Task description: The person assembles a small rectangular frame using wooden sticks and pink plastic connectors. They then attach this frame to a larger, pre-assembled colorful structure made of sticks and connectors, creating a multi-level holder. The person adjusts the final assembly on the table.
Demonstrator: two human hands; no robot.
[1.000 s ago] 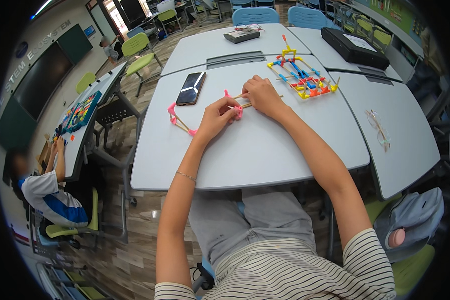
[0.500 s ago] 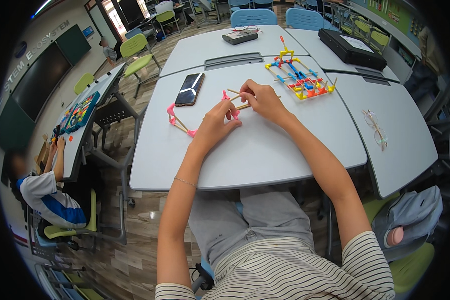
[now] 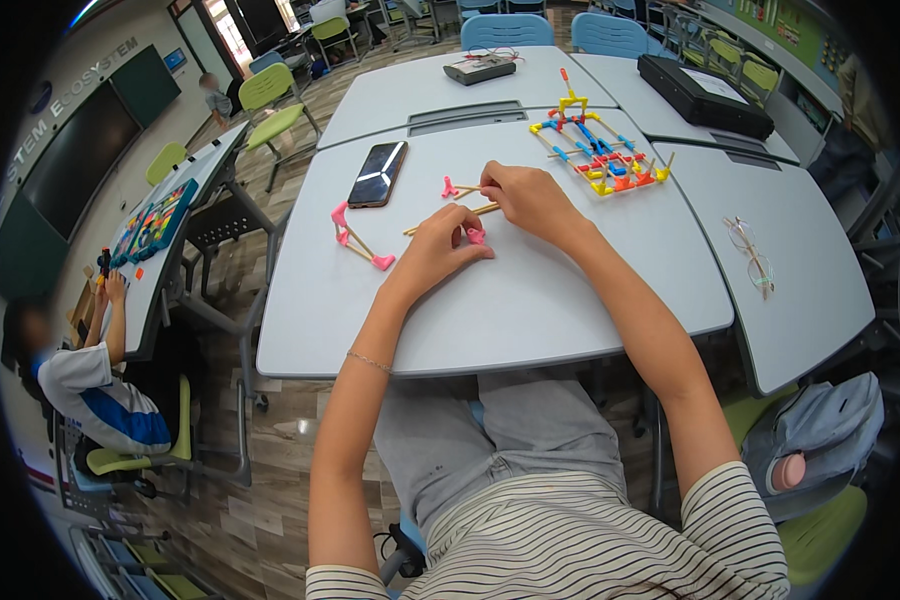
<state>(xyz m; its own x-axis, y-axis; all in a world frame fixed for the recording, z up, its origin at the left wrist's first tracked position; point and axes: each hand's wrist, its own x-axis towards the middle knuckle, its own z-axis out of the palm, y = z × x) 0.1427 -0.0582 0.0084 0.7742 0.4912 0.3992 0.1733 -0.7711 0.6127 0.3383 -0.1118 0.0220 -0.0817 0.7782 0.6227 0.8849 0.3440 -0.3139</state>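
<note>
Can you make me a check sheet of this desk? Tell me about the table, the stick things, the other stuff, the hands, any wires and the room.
Surface: grey table, mostly bare near the person.
Job's things: thin wooden stick with pink connector under the left hand; second pink connector by the right hand; pink stick piece lying apart to the left.
Clutter: phone, colourful stick model, glasses, black case.
Hands: left hand pressing on the stick and connector; right hand pinching the other end.
Cables: nothing seen.
Surroundings: green chairs, another person seated at a side table, grey backpack.
</note>
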